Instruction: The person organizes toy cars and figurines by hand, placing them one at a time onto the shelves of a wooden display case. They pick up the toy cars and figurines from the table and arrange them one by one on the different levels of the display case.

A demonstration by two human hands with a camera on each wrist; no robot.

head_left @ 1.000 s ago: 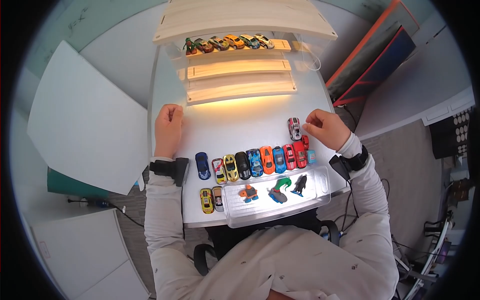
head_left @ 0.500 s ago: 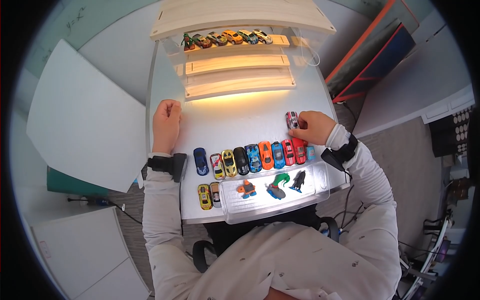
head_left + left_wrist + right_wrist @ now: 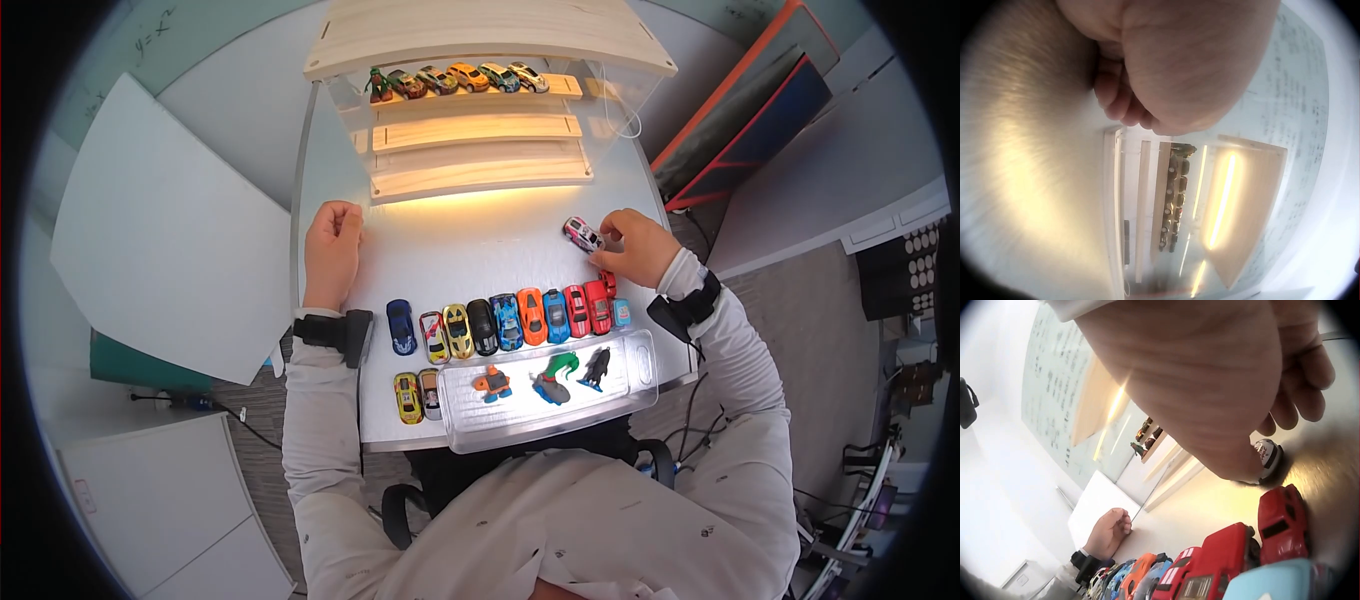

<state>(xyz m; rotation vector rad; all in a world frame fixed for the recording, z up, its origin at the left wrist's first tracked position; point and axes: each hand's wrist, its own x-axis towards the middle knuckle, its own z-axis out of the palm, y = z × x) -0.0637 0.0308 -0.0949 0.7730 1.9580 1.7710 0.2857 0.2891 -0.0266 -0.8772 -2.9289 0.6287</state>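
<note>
Grip of the right hand (image 3: 642, 248) is clamped on the white-and-pink toy car (image 3: 580, 234).

Office-like room, whiteboard (image 3: 150, 45) with handwriting, white cabinet (image 3: 165, 505), grey floor (image 3: 262, 440), loose cables (image 3: 690, 415)

Large white panel (image 3: 165, 240) on the left, orange-edged board (image 3: 742, 108) on the right
</note>
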